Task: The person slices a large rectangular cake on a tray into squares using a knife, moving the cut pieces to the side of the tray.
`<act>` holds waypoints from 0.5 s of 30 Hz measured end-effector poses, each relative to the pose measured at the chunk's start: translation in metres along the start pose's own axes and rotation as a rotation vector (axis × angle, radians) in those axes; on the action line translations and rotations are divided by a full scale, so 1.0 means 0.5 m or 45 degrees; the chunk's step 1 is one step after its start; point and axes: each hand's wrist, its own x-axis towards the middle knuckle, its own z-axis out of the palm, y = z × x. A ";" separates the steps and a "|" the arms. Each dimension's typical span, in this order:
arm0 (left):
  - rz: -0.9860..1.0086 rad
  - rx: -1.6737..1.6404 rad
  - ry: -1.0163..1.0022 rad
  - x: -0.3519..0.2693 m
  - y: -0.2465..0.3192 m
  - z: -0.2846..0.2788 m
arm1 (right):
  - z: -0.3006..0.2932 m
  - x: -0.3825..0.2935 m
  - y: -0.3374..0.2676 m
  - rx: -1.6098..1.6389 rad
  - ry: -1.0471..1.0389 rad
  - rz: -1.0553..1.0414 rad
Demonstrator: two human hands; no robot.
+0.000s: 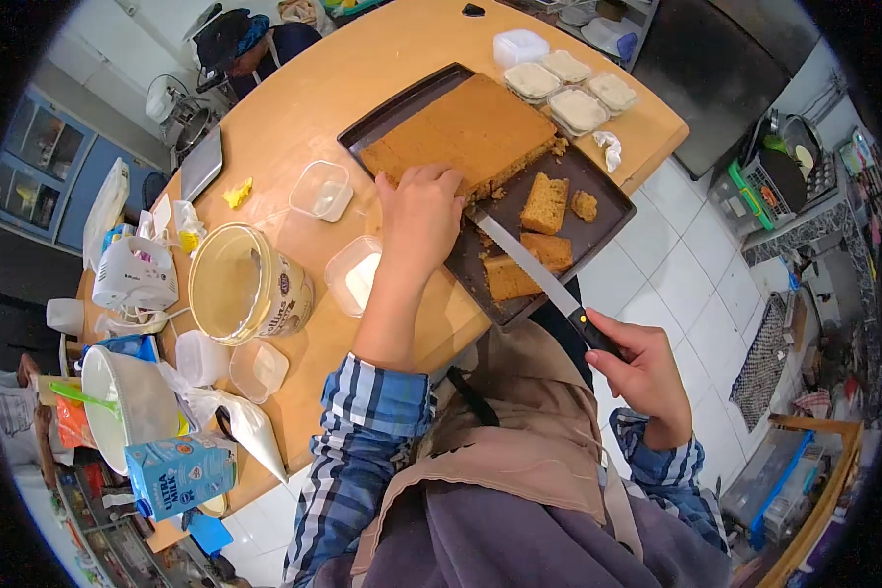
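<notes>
A brown sheet cake (463, 132) lies in a dark rectangular baking tray (603, 195) at the table's near edge. My left hand (422, 213) grips the cake's near edge from above, its fingertips partly hidden. In my right hand (643, 360) is the black handle of a serrated knife (533, 264). The blade reaches over the tray, its tip at the cake's crumbly cut side, close to my left fingers. Right of the blade are a cut cake piece (545, 202) and a small chunk (583, 206). More pieces (511, 278) lie partly under the blade.
Filled clear tubs (578, 110) stand beyond the tray. Left are empty plastic containers (322, 191), a large tub (231, 287), a hand mixer (136, 272), a white bowl (128, 397), a piping bag (246, 434) and a milk carton (184, 474). Another person (250, 51) is across the table.
</notes>
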 end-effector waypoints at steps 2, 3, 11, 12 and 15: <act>-0.010 -0.047 0.022 0.000 0.001 0.005 | -0.001 0.001 0.002 -0.005 -0.001 -0.004; -0.011 -0.044 0.022 0.000 0.001 0.004 | -0.001 0.001 0.002 -0.008 -0.010 -0.017; -0.009 -0.027 0.005 -0.002 0.000 -0.001 | -0.032 -0.039 -0.045 -0.334 -0.026 -0.145; -0.007 -0.029 0.007 -0.001 0.001 -0.001 | -0.034 -0.041 -0.046 -0.329 -0.038 -0.137; -0.004 -0.022 0.001 0.000 0.001 0.001 | -0.026 -0.026 -0.022 -0.279 -0.065 -0.122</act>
